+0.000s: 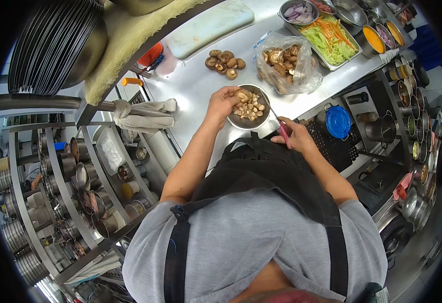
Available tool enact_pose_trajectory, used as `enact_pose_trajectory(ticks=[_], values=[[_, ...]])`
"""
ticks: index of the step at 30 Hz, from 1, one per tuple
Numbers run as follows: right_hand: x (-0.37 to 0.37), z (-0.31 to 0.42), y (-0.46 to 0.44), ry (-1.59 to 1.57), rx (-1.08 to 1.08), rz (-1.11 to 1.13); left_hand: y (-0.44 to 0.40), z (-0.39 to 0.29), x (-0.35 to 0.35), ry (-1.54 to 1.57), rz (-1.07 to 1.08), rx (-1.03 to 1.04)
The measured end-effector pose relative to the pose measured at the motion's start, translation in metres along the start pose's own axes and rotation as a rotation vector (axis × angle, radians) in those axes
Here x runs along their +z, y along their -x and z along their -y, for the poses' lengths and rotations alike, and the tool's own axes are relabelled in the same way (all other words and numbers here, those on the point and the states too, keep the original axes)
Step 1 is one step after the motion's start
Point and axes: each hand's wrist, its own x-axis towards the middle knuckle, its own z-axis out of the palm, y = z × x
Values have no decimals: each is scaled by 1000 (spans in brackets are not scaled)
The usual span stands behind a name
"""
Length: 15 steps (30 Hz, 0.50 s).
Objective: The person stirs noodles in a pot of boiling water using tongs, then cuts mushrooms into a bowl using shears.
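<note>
My left hand (pixel 222 105) is closed on a brown mushroom (pixel 242 95) above the left side of a metal bowl (pixel 236 122). Pale cut mushroom pieces (pixel 251 109) lie in that bowl. In my right hand (pixel 296 135) is a knife (pixel 284 134) by its pink handle, the blade pointing toward the bowl's right rim. Several whole mushrooms (pixel 222 61) rest on the steel counter beyond the bowl. More mushrooms fill an open clear plastic bag (pixel 301 77) to the right of them.
A pale cutting board (pixel 208 28) lies at the back of the counter (pixel 185 96). At back right stand a tray of shredded vegetables (pixel 332 40) and a bowl of cut onion (pixel 299 13). A folded cloth (pixel 145 115) hangs on a rail at left, near shelves of pots.
</note>
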Motion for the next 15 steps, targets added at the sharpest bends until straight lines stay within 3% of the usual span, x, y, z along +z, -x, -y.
enact_pose_trajectory(ticks=[5, 8, 15], values=[[17, -5, -6, -330, -58, 54, 15, -35, 28, 172, 74, 106], [18, 2, -9, -443, -62, 62, 16, -38, 37, 43, 119, 167], [7, 11, -13, -443, -52, 47, 15, -39, 60, -61, 129, 146]])
